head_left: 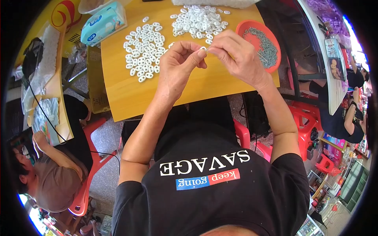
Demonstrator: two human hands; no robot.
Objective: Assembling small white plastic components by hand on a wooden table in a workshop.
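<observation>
My left hand (177,65) is closed, with thumb and fingertips pinching a small white two-hole plastic piece (203,48) above the table. My right hand (241,57) meets it there, its thumb and forefinger pinched on what looks like a thin grey screw at the piece; the fingers hide most of it. To the left of my left hand, many like white pieces (143,53) lie spread out on the yellow table (130,94). A heaped pile of white pieces (197,21) sits beyond my hands. Right of my right hand, a red bowl (278,65) holds many grey screws (265,47).
A blue tissue pack (104,23) lies at the table's far left corner. At the left, a person (59,173) sits by another table (65,122). Red stools (305,122) and another white-topped table (332,74) stand at the right, with other people beyond.
</observation>
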